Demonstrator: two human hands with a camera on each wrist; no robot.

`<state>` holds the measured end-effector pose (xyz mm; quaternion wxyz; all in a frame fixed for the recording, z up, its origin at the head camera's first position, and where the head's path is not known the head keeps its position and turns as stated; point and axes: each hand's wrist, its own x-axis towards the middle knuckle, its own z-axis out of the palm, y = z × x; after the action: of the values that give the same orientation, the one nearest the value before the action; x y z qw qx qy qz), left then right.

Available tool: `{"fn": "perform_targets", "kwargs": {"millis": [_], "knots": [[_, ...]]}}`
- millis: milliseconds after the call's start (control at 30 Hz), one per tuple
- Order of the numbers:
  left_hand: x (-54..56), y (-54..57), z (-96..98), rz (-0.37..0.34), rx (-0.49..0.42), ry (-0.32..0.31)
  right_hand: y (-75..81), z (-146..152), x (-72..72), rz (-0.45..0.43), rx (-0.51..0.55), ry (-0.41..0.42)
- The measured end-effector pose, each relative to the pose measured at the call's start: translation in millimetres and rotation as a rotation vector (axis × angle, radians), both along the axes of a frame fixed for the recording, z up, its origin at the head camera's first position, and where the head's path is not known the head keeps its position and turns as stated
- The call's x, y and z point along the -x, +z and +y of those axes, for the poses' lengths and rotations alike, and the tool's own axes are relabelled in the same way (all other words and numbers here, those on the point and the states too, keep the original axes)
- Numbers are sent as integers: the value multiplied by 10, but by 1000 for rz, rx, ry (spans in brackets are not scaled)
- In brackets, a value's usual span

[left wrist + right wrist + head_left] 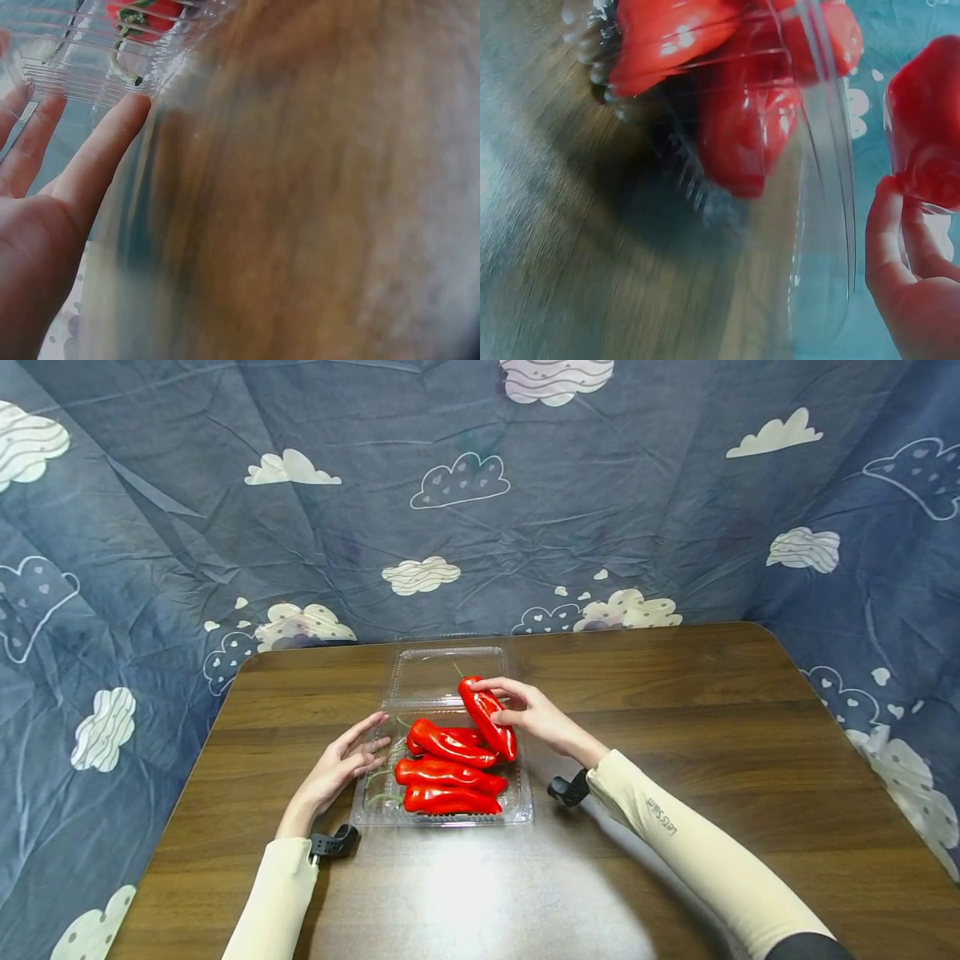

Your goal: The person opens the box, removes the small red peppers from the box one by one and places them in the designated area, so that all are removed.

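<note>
A clear plastic clamshell box [525, 810] stands on the table with its lid [448, 672] folded back. Several red peppers [450, 774] lie in it, stems to the left. At the box's back right, my right hand [536, 717] holds another red pepper [487, 718] between thumb and fingers, tilted with its stem end up. In the right wrist view that held pepper [930, 124] is at the right edge. My left hand [341, 768] rests its extended fingers at the box's left side. The left wrist view shows a fingertip [135, 109] at the ribbed plastic wall, near a green stem [120, 64].
The brown wooden table [675, 710] extends on both sides of the box. Behind it hangs a blue cloth [465, 543] printed with clouds. A black wrist camera [567, 788] sits low beside the box's right side, another [335, 842] by its front left corner.
</note>
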<state>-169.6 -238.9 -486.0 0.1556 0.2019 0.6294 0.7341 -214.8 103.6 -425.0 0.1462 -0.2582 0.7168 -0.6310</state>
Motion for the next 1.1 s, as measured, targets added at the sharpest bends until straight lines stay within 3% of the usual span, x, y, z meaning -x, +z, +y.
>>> {"fn": "perform_targets", "kwargs": {"millis": [700,1100], "knots": [[-17,-2,-7,-25,21,37,-88,462,-39,-124,94,-165],[-15,-19,-15,-35,9,41,-222,628,-68,-165,73,-246]]}}
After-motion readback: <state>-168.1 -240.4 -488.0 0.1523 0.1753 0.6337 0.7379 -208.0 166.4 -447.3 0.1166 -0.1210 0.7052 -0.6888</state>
